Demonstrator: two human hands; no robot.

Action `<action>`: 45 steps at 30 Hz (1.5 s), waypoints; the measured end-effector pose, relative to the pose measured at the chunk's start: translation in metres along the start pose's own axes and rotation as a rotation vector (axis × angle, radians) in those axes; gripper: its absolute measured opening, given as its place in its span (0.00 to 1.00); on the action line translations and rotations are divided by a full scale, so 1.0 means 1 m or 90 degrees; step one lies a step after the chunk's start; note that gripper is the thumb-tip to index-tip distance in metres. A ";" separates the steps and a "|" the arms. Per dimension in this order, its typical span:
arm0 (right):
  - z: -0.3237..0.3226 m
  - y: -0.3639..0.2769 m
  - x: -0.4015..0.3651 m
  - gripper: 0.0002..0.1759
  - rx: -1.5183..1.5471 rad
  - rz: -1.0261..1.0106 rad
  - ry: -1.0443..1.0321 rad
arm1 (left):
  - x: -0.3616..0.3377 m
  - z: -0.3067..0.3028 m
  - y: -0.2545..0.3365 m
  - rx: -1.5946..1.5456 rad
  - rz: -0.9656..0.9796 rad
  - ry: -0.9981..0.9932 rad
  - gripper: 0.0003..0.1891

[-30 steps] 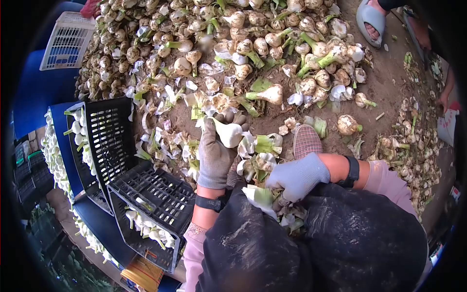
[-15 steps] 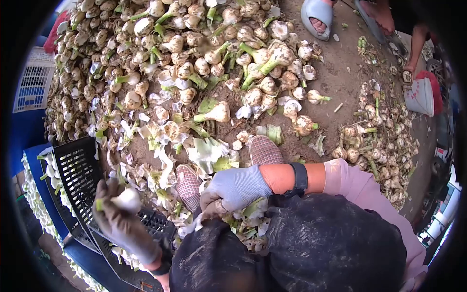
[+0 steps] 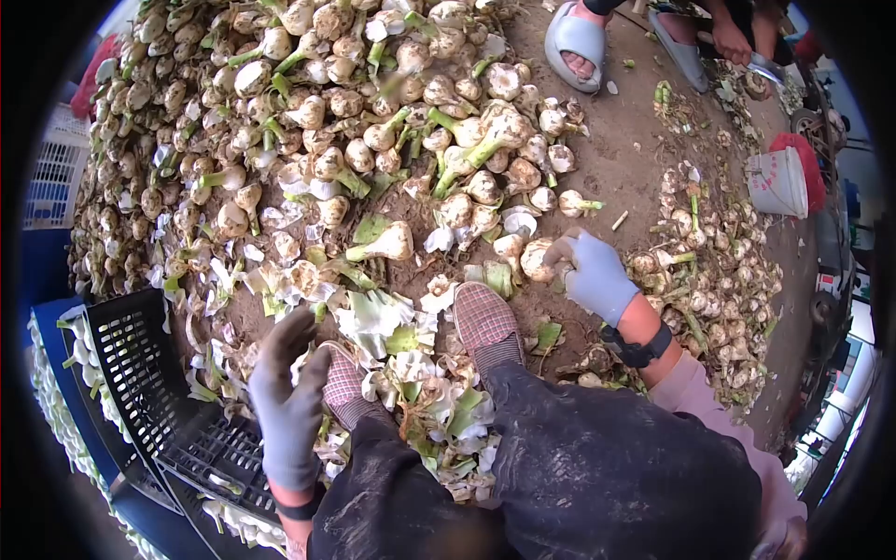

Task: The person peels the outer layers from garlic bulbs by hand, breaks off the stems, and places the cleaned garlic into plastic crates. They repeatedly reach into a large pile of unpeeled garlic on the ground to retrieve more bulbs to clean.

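Now | left hand (image 3: 287, 415): fingers spread, empty, near black crate (image 3: 131, 364), seemingly set for easy reach | right hand (image 3: 599, 275): fingers at garlic bulb (image 3: 535, 261) on bare ground (image 3: 616, 173), grip unclear

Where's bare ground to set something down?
Mostly bare soil past the right hand, below the nearer grey sandal, between the big garlic pile and smaller garlic heap. Crowded: both heaps, peelings between the plaid shoes.

A white bucket (image 3: 777, 187) stands at right; a co-worker (image 3: 731, 39) wears slippers (image 3: 573, 34).
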State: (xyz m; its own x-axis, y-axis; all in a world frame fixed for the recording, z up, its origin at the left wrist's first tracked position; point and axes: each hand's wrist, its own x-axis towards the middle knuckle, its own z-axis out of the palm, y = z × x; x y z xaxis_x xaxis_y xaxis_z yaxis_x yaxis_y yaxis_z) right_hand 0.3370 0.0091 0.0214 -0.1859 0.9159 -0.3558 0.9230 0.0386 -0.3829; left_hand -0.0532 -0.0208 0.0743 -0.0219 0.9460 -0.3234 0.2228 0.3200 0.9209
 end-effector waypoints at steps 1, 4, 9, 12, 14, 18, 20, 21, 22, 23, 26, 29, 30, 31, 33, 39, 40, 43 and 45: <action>-0.007 -0.020 -0.001 0.12 0.130 -0.070 0.036 | 0.017 0.016 -0.008 -0.019 -0.029 -0.109 0.30; -0.005 -0.087 0.030 0.21 0.516 -0.163 -0.047 | 0.046 0.065 -0.007 -0.140 0.032 -0.224 0.39; 0.013 -0.130 0.079 0.25 0.802 0.048 -0.092 | 0.056 0.063 -0.023 -0.157 0.033 -0.052 0.40; 0.038 -0.145 0.085 0.18 0.563 0.018 -0.141 | 0.055 0.060 -0.031 0.147 0.213 0.008 0.42; 0.048 -0.150 0.085 0.19 0.582 0.013 -0.128 | 0.054 0.060 -0.032 0.236 0.259 0.046 0.43; 0.037 -0.165 0.075 0.17 0.652 0.108 -0.232 | 0.046 0.054 -0.040 0.265 0.282 0.009 0.41; 0.042 -0.170 0.068 0.13 0.640 0.135 -0.167 | 0.046 0.051 -0.040 0.276 0.298 0.022 0.42; 0.039 -0.174 0.065 0.12 0.646 0.148 -0.148 | 0.043 0.048 -0.035 0.264 0.286 0.014 0.40; 0.038 -0.171 0.066 0.11 0.620 0.160 -0.158 | 0.039 0.043 -0.029 0.152 0.222 0.013 0.41; 0.039 -0.167 0.067 0.10 0.611 0.155 -0.164 | 0.038 0.042 -0.026 0.033 0.168 0.011 0.42; 0.060 -0.160 0.068 0.10 0.421 -0.050 -0.039 | 0.036 0.041 -0.048 -0.512 -0.048 -0.035 0.35; 0.064 -0.172 0.065 0.13 0.564 -0.081 -0.051 | 0.030 0.032 -0.045 -0.658 -0.106 -0.053 0.29; 0.060 -0.175 0.064 0.16 0.697 -0.126 -0.100 | 0.030 0.033 -0.052 -0.639 -0.094 -0.056 0.30; 0.063 -0.166 0.069 0.19 0.767 -0.114 -0.211 | 0.031 0.031 -0.056 -0.545 -0.084 -0.073 0.37; 0.061 -0.169 0.071 0.16 0.856 -0.014 -0.268 | 0.027 0.036 -0.034 -0.563 -0.069 -0.088 0.48; 0.066 -0.168 0.062 0.15 0.902 -0.016 -0.332 | 0.026 0.028 -0.047 -0.420 -0.144 0.039 0.34; 0.061 -0.170 0.060 0.17 0.804 -0.080 -0.382 | 0.030 0.026 -0.033 -0.277 -0.156 0.111 0.28; 0.063 -0.174 0.055 0.14 0.830 0.014 -0.324 | 0.029 0.032 -0.045 -0.207 0.053 0.097 0.22; 0.065 -0.168 0.056 0.14 0.663 -0.129 -0.304 | 0.034 0.028 -0.045 0.079 0.170 0.009 0.22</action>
State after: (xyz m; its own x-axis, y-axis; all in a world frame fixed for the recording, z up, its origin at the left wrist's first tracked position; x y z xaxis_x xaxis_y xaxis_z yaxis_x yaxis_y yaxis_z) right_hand 0.1500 0.0282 0.0106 -0.6112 0.6779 -0.4085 0.1798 -0.3837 -0.9058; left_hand -0.0372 -0.0044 0.0154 0.0397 0.9968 -0.0694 0.3405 0.0518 0.9388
